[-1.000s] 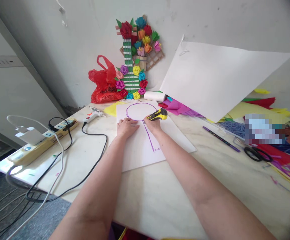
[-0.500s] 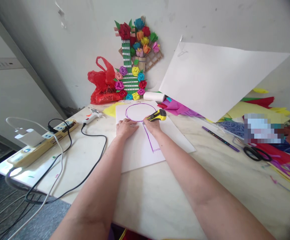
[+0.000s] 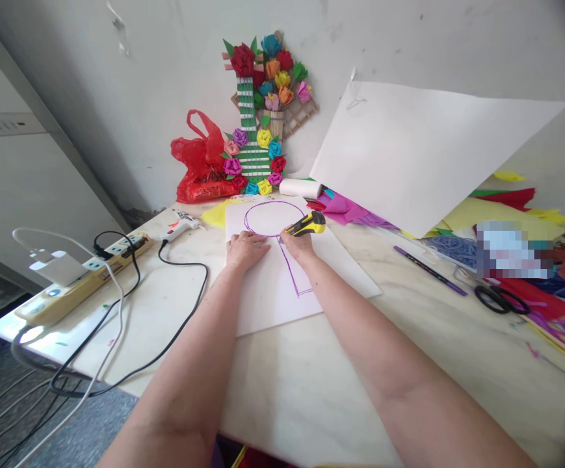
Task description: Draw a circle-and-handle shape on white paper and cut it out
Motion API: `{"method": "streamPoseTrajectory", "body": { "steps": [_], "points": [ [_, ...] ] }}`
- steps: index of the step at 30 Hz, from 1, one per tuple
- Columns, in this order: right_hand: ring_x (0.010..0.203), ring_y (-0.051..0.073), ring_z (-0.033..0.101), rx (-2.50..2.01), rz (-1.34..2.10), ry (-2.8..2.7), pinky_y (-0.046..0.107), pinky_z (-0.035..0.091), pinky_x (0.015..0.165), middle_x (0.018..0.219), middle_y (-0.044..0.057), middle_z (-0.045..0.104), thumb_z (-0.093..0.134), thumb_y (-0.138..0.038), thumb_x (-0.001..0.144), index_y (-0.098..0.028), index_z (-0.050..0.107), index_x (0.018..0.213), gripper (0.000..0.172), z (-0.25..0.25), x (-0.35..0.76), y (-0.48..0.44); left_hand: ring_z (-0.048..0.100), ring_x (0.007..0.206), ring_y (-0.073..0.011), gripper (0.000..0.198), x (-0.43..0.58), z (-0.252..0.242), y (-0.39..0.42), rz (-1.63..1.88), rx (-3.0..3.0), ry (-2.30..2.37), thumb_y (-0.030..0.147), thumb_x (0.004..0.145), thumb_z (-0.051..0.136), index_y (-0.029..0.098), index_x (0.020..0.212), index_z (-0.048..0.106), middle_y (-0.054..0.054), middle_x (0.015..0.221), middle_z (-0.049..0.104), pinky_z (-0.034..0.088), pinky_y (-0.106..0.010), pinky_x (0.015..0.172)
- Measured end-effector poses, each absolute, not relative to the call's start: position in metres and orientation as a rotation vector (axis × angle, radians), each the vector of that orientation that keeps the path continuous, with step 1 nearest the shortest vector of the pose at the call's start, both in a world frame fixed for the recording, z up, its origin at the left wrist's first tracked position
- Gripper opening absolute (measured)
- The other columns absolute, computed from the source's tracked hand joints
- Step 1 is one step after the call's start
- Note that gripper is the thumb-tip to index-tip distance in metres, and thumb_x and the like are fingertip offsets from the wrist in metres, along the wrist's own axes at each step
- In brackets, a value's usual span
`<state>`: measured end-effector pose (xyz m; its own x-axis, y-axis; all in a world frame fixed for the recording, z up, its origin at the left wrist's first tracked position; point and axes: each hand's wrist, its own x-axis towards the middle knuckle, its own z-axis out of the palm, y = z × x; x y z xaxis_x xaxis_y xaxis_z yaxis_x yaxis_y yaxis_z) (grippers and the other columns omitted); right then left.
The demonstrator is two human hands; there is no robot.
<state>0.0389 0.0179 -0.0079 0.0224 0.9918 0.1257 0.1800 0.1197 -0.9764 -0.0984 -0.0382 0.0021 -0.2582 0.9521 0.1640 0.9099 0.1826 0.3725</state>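
A white board [image 3: 267, 305] lies on the table, marked in purple with a round outline [image 3: 275, 201] and a slanting strip below it. My left hand [image 3: 247, 249] presses flat on the board, left of where the strip meets the round shape, its fingers stretched out. A yellow and black utility knife [image 3: 311, 223] is gripped in my right hand [image 3: 296, 246]. Its front end points down at the purple line just under the round outline. My fingers partly cover the knife tip, so I cannot tell how deep the blade sits.
On the left are a power strip [image 3: 51, 300], trailing cords and a glue gun [image 3: 179, 227]. A red bag [image 3: 204, 166] and paper-flower crafts [image 3: 255, 156] stand at the back. To the right lie a purple pen [image 3: 430, 270], black scissors [image 3: 500, 299] and a large white sheet [image 3: 423, 149].
The knife handle has tilted very slightly. Both hands otherwise hold the same places on the board.
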Motion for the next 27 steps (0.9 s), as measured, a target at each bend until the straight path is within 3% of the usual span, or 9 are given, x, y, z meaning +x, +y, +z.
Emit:
{"method": "streamPoseTrajectory", "body": {
  "steps": [27],
  "points": [
    [0.081, 0.019, 0.063, -1.266, 0.96, -1.36, 0.03, 0.051, 0.072, 0.071, 0.003, 0.064, 0.057, -0.026, 0.065, -0.02, 0.055, 0.07, 0.008, -0.022, 0.035, 0.032, 0.042, 0.117, -0.0275, 0.043, -0.099, 0.002, -0.038, 0.595, 1.855, 2.33, 0.058, 0.074, 0.051, 0.039, 0.11, 0.066, 0.002, 0.126, 0.054, 0.031, -0.042, 0.1]
  ]
}}
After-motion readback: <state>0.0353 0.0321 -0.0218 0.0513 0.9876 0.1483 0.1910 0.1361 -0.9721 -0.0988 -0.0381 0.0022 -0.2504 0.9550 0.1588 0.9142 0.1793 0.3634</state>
